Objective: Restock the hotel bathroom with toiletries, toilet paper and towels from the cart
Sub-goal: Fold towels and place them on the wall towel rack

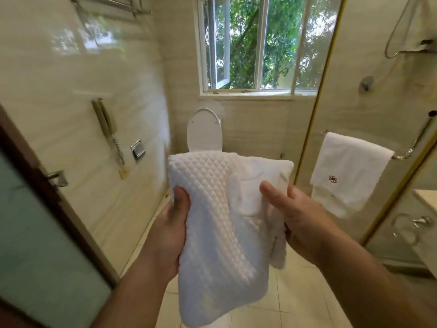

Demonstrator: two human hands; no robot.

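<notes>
A white folded towel point(220, 223) with a quilted diamond weave hangs in front of me, held up in both hands. My left hand point(173, 223) grips its left edge, thumb on the front. My right hand point(293, 216) holds its right edge, thumb on the front and fingers hidden behind the cloth. The towel's lower end droops toward the floor and covers the toilet bowl. Another white towel point(347, 171) with a red emblem hangs on a chrome bar point(406, 152) on the glass shower wall at right.
The toilet's raised lid point(204, 131) stands below the window point(255, 43). On the left wall are a phone handset point(106, 121), a chrome paper holder point(138, 150) and a high rack point(113, 5). A door point(35, 221) is at left, a towel ring point(406, 226) at right.
</notes>
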